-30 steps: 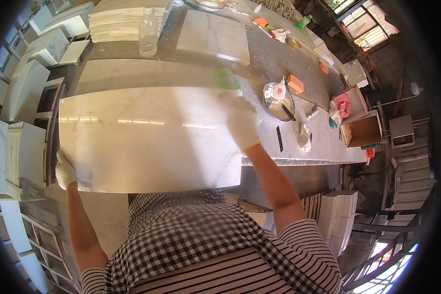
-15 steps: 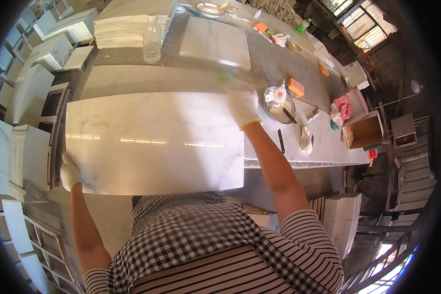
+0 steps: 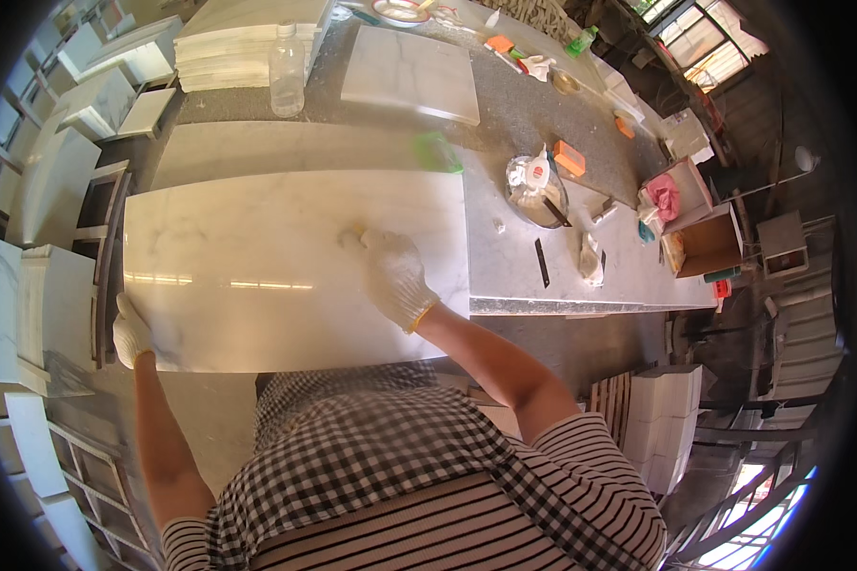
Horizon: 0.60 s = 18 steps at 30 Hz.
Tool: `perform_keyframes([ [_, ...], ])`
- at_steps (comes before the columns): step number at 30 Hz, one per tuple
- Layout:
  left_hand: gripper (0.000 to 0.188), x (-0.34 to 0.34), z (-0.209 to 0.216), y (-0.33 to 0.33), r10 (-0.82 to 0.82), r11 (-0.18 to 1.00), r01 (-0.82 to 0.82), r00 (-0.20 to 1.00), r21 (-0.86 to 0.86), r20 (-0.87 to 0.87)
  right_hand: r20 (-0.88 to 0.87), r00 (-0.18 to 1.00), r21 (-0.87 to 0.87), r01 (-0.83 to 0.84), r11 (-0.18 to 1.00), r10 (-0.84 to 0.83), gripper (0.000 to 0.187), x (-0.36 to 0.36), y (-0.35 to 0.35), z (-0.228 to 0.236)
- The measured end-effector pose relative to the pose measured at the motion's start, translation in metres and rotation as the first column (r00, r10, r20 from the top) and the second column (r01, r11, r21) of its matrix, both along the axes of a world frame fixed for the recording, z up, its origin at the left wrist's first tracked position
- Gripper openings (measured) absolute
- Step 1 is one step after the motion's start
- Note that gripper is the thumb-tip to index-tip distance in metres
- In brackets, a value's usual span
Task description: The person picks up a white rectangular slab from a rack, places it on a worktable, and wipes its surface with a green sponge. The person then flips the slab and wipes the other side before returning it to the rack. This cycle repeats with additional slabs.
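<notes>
Left hand partly hidden by the white slab, tile stack cropped above.

Right hand farther left (over slab)

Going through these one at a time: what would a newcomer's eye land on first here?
Probably the big glossy white slab with grey veins, left of centre, just beyond the checked apron. Next come the gloved right hand over its right half and the gloved left hand at its lower left edge. Beyond, to the right, an orange block stands out.
</notes>
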State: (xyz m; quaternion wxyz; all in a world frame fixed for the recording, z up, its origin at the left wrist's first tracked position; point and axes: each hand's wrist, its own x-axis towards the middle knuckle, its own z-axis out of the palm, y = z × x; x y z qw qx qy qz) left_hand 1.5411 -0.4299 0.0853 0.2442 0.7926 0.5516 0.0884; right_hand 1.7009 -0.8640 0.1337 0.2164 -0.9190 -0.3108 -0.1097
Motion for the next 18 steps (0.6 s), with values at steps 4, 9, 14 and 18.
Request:
perform_keyframes([
  [4, 0.083, 0.002, 0.002, 0.0, 0.017, 0.999, -0.015, 0.999, 0.046, -0.028, 0.164, 0.986, 0.091, -0.03, 0.995, 0.015, 0.026, 0.034, -0.03, 0.001],
  [9, 0.083, 0.0, 0.004, -0.002, -0.034, 0.998, 0.034, 0.999, 0.055, -0.005, 0.07, 0.948, -0.08, 0.315, 0.946, -0.31, 0.027, 0.099, -0.059, -0.005],
  [14, 0.085, 0.001, 0.001, 0.0, 0.005, 0.997, -0.004, 1.0, 0.081, -0.014, 0.186, 0.98, 0.099, 0.054, 0.994, -0.072, 0.025, 0.042, -0.008, -0.011],
  [18, 0.085, -0.001, -0.002, 0.003, -0.006, 0.998, 0.008, 0.999, 0.064, -0.032, 0.136, 0.99, -0.14, 0.05, 0.989, -0.031, 0.026, 0.009, 0.001, -0.004],
])
